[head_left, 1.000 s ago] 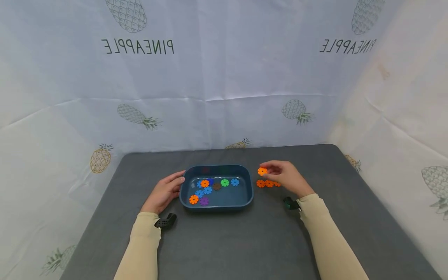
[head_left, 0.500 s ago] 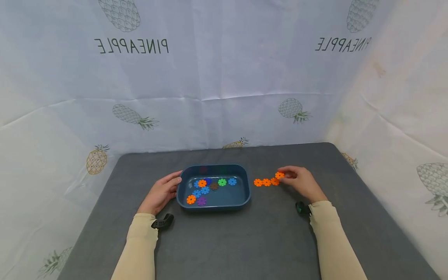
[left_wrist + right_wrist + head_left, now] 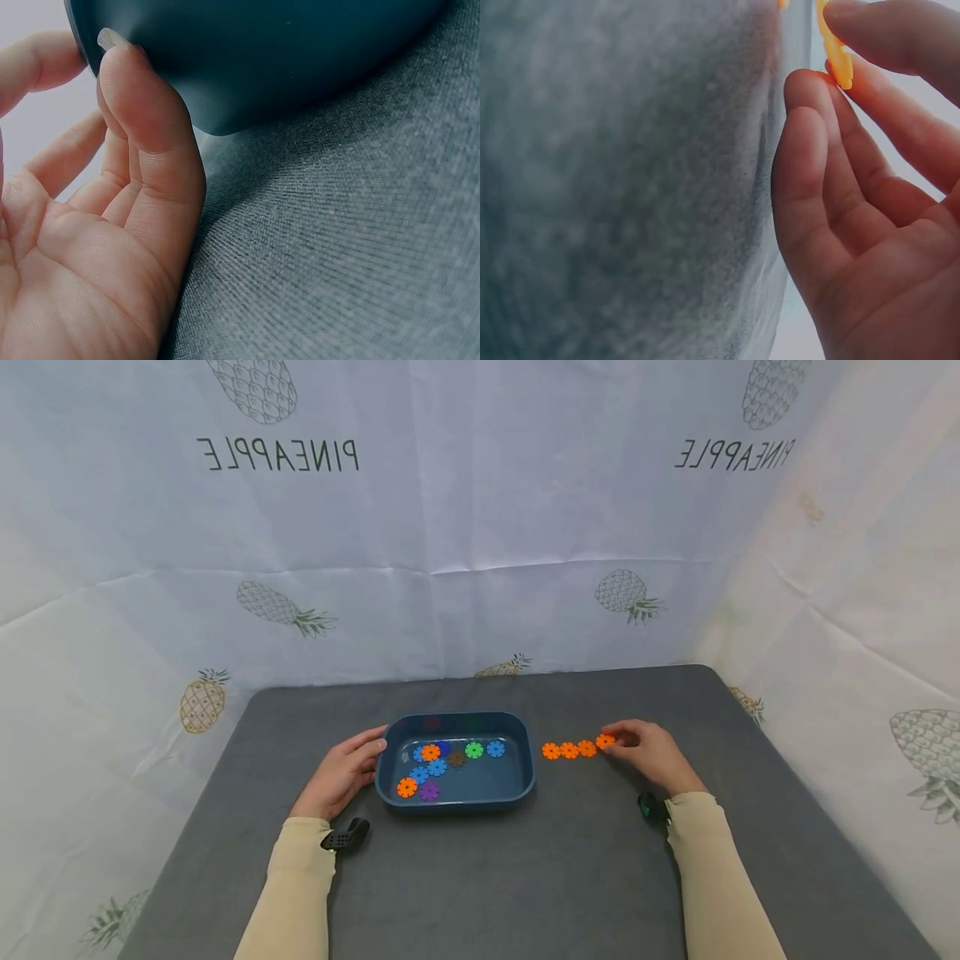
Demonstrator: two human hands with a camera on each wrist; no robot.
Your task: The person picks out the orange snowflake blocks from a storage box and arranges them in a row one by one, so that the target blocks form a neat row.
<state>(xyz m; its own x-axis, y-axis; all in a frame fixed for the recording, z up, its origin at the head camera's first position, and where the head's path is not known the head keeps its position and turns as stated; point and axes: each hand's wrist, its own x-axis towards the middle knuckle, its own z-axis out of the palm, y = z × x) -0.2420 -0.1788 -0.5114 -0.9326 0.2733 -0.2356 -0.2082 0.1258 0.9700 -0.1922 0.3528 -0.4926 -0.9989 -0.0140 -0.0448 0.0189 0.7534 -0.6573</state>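
My right hand (image 3: 651, 755) pinches an orange notched plastic disc (image 3: 605, 741) between thumb and fingers; in the right wrist view the disc (image 3: 837, 49) is seen edge-on, above the grey cloth. To its left, several like orange discs (image 3: 569, 750) lie in a row on the table. My left hand (image 3: 347, 772) holds the left end of a dark blue tray (image 3: 457, 805). In the left wrist view the thumb (image 3: 150, 112) lies against the tray's outer wall (image 3: 247, 67), with other fingers behind it.
Inside the tray lie several discs: blue ones (image 3: 496, 749), a green one (image 3: 474, 749), a brown one (image 3: 456, 759), a purple one (image 3: 429, 791) and orange ones (image 3: 407, 787). A white pineapple-print cloth (image 3: 465, 627) hangs behind the grey table (image 3: 495, 893).
My right hand has carried the orange disc rightward from beside the tray and lowered it at the right end of the row. The left hand stays at the tray.
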